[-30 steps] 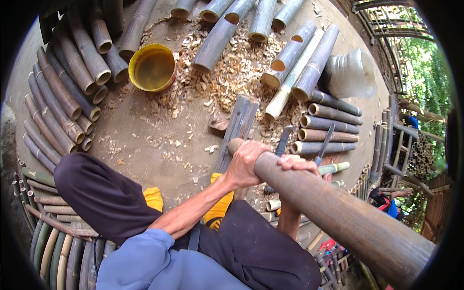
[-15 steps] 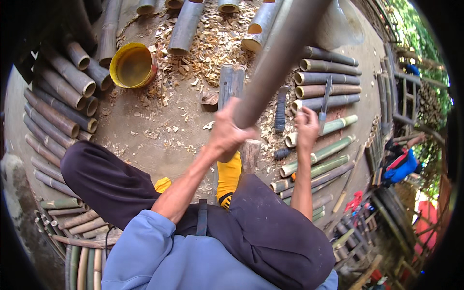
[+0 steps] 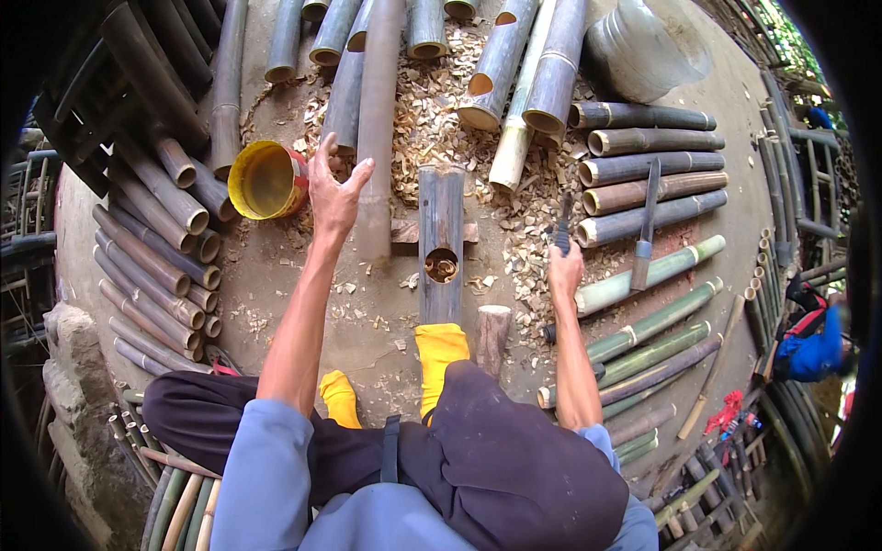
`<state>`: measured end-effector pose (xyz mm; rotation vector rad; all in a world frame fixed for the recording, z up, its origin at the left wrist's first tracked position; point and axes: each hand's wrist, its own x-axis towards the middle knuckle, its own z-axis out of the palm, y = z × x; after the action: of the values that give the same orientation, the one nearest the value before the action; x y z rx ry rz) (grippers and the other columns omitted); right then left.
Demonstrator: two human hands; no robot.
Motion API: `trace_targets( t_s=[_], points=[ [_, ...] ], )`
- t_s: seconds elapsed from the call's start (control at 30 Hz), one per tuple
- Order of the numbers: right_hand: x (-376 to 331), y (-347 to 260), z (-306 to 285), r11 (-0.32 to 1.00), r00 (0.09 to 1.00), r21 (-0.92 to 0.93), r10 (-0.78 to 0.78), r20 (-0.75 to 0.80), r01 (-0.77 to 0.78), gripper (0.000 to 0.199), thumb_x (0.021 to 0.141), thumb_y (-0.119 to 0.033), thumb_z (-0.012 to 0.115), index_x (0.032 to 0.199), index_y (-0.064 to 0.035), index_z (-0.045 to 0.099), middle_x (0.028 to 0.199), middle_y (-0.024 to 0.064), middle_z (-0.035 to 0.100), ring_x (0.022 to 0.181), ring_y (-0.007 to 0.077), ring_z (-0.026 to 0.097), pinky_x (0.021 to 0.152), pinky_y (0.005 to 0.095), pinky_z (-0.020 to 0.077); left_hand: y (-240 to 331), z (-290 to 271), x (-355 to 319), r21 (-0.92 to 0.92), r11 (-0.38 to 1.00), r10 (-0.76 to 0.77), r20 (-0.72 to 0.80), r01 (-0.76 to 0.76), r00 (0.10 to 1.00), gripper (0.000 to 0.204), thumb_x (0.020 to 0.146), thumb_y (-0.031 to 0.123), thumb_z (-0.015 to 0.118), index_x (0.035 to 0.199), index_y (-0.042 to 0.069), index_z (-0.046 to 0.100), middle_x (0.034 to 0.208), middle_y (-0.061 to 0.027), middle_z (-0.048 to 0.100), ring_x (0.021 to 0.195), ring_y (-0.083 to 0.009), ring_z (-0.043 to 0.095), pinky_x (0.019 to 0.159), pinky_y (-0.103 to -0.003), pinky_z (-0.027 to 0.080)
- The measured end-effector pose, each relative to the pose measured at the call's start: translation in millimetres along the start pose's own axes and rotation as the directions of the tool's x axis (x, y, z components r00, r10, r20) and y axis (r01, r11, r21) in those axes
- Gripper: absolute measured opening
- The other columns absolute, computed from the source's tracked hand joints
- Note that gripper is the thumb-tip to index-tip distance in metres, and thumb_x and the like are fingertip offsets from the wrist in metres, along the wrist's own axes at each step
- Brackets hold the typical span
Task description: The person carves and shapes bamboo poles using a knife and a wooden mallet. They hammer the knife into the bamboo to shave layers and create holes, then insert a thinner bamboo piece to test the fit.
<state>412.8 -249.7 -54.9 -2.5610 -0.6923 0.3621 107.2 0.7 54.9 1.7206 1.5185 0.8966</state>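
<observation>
My left hand [image 3: 335, 188] is held out open with fingers spread, just beside a long grey bamboo pole [image 3: 377, 138] that lies on the ground pointing away from me. My right hand [image 3: 565, 273] is closed around a dark, narrow tool [image 3: 562, 230] that sticks up from the fist. Between my hands lies a short bamboo section [image 3: 441, 220] with a round hole cut in its side. My foot in a yellow sock [image 3: 439, 349] rests at its near end. A short wooden stub [image 3: 492, 335] stands beside that foot.
A yellow bucket [image 3: 266, 179] sits left of my left hand. Wood chips [image 3: 432, 119] cover the ground ahead. Cut bamboo poles lie stacked on the left [image 3: 156, 257], and more on the right [image 3: 643, 170] with a long-bladed knife [image 3: 645, 220] across them. A person in blue [image 3: 808, 344] is at the far right.
The long bamboo pole that both hands held swung up and away from me and now lies on the ground. My left hand let go and opened. My right hand moved onto the dark tool.
</observation>
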Motion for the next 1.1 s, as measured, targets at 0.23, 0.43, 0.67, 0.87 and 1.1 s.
trace_targets(
  t_s=[0.23,0.43,0.67,0.87,1.1],
  points=[
    [-137,-100,-84,0.658,0.772,0.664,-0.195,0.605,-0.354,0.05,0.084,-0.023,0.06,0.125,-0.0015,0.043,0.083,0.007,0.058,0.07,0.0136,0.059,0.063,0.0286,0.0507,61,0,-131,-0.053,0.677,-0.169,0.96,0.734,0.224,0.06,0.076,0.03,0.074,0.123,0.0,0.051,0.114,-0.0125,0.057,0.101,-0.0214,0.058,0.084,-0.033,0.052],
    [-184,-78,-60,0.908,0.807,0.38,-0.355,0.472,0.177,0.055,0.073,-0.01,0.065,0.126,-0.0088,0.051,0.102,0.019,0.061,0.09,0.0364,0.062,0.077,0.0403,0.0499,26,54,-164,0.175,0.555,-0.55,0.811,0.814,0.201,0.05,0.079,0.039,0.068,0.096,-0.007,0.06,0.081,-0.012,0.062,0.074,-0.0198,0.063,0.06,-0.031,0.053],
    [-141,-77,-46,0.968,0.832,0.101,-0.248,0.497,0.228,0.045,0.07,-0.018,0.065,0.114,-0.0102,0.06,0.091,0.0148,0.065,0.077,0.0295,0.065,0.071,0.0394,0.0514,6,88,-160,0.258,0.899,-0.404,0.799,0.353,0.446,0.023,0.083,0.016,0.057,0.077,-0.006,0.061,0.059,-0.0113,0.059,0.058,-0.0201,0.062,0.055,-0.037,0.049],
    [-67,-92,-63,0.786,0.634,-0.099,-0.409,0.656,0.611,0.04,0.065,-0.022,0.074,0.102,-0.0159,0.059,0.078,0.0091,0.062,0.068,0.0275,0.063,0.058,0.0414,0.0519,14,99,-168,-0.283,0.375,-0.437,0.786,0.883,0.438,0.026,0.09,0.014,0.052,0.094,-0.01,0.06,0.083,-0.0114,0.061,0.076,-0.021,0.064,0.075,-0.035,0.058],
    [-6,-158,-68,0.191,0.212,-0.105,-0.716,0.665,0.976,0.024,0.072,-0.024,0.066,0.095,-0.0181,0.062,0.079,0.0036,0.063,0.07,0.0194,0.063,0.064,0.0355,0.0458,23,99,-167,-0.623,-0.322,-0.33,0.779,0.712,0.533,0.027,0.09,0.013,0.057,0.112,-0.003,0.054,0.112,-0.015,0.058,0.105,-0.024,0.058,0.093,-0.038,0.051]
  ],
)
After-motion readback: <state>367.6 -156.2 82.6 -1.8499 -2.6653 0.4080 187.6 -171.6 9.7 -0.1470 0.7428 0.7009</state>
